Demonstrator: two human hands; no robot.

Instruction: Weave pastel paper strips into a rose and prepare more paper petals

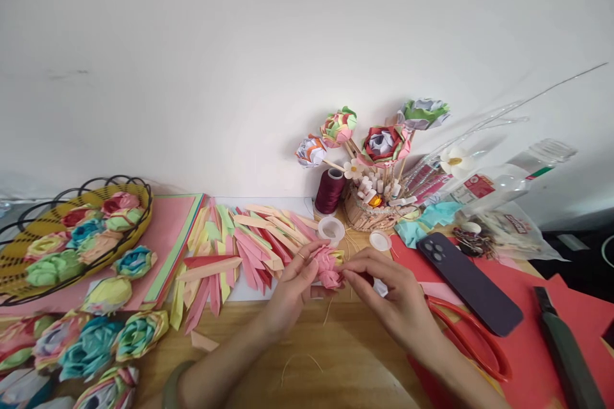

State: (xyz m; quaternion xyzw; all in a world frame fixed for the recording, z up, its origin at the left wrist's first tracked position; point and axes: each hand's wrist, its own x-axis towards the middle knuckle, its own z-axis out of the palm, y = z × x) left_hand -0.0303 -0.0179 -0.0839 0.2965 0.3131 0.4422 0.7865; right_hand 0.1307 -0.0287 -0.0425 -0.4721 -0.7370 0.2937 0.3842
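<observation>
A pink folded-paper flower [329, 266] with a little yellow paper at its right is held over the table. My left hand [300, 275] grips it from the left, fingers behind and thumb in front. My right hand [391, 281] is closed in a pinch at the flower's right edge; what lies between the fingertips is too small to make out. A thin tan thread [327, 314] hangs below the flower, and a loose curved piece of thread [302, 356] lies on the wooden table [268, 377].
Folded paper strips [249, 239] lie behind my left hand. Finished paper flowers [96, 345] and a yellow basket [19, 255] stand left. Behind are a maroon thread spool [329, 193] and a flower pot [364, 211]. Red-handled scissors [499, 358], a phone [470, 284] and a dark-green tool [566, 345] lie right.
</observation>
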